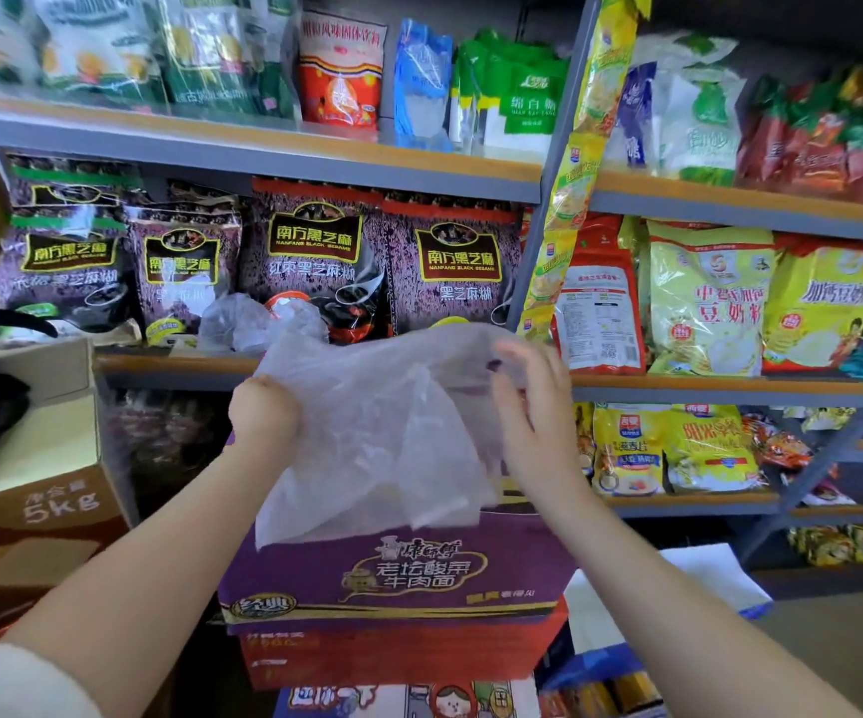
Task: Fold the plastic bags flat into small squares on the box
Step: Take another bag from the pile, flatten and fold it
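Both hands pinch a clear bag's (367, 432) top edge, left hand (262, 413) and right hand (533, 406) at opposite corners, hanging it above the box's (393, 577) top.

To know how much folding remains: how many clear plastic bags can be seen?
2. One bag is held up by both hands, left and right, above the purple box. A crumpled bag lies on the shelf behind. Others may be hidden.

Bright even light; soft blur; edges warped.
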{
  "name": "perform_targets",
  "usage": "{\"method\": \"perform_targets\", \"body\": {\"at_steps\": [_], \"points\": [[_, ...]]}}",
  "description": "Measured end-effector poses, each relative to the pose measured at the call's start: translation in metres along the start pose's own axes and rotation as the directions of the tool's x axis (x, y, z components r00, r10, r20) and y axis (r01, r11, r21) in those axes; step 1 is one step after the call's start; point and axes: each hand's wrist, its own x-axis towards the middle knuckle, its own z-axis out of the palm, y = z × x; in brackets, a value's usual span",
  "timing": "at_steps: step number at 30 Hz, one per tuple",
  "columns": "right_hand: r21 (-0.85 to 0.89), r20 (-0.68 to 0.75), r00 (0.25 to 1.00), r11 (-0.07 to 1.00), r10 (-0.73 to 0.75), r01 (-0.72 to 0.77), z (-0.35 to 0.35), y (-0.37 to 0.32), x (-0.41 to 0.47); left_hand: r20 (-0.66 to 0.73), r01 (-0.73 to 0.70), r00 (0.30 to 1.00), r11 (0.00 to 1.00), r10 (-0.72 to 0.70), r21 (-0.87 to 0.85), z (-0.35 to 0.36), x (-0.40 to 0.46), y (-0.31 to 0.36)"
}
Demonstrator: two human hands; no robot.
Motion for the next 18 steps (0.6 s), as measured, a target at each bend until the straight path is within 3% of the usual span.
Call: {"method": "perform_targets", "body": {"at_steps": [1,3,4,6,7,9,11,12,14,18], "points": [[0.062,0.009,1.0,0.998,0.017,-0.017,0.001,-0.008,-0.018,-0.004,0.044,0.999,0.997,-0.044,-0.059,-0.001,0.003,0.001],[-0.039,0.125,0.985,0.993,0.115,-0.111,0.011,-0.013,-0.039,0.045,-0.032,0.999,0.994,0.027,0.104,0.004,0.006,0.002],[-0.175,0.186,0.971,0.978,0.15,-0.118,0.019,-0.01,-0.045,0.027,-0.049,0.998,0.998,0.048,0.027,0.007,0.006,-0.005],[-0.354,0.262,0.939,0.927,0.222,-0.12,0.034,0.0,-0.046,-0.081,0.012,0.996,0.948,-0.039,-0.317,0.01,0.004,-0.009],[-0.353,0.263,0.93,0.923,0.257,-0.156,0.041,0.004,-0.043,-0.131,-0.11,0.988,0.963,0.079,-0.247,0.012,0.0,-0.012],[-0.247,0.232,0.919,0.933,0.32,-0.263,0.051,0.015,-0.034,-0.262,-0.437,0.865,0.899,0.428,0.026,0.013,-0.021,-0.022],[-0.129,0.22,0.887,0.913,0.406,-0.386,0.06,0.026,-0.026,-0.099,-0.691,0.702,0.709,0.705,0.141,0.02,-0.044,-0.03],[-0.112,0.201,0.88,0.902,0.431,-0.417,0.063,0.029,-0.022,0.05,-0.725,0.684,0.67,0.728,0.159,0.022,-0.057,-0.029],[-0.154,0.178,0.879,0.895,0.443,-0.419,0.068,0.038,-0.017,0.239,-0.706,0.708,0.679,0.665,0.2,0.034,-0.066,-0.03],[-0.446,0.185,0.903,0.852,0.387,-0.274,0.072,0.048,-0.008,0.248,-0.658,0.752,0.667,0.611,0.349,0.046,-0.059,-0.035]]}}
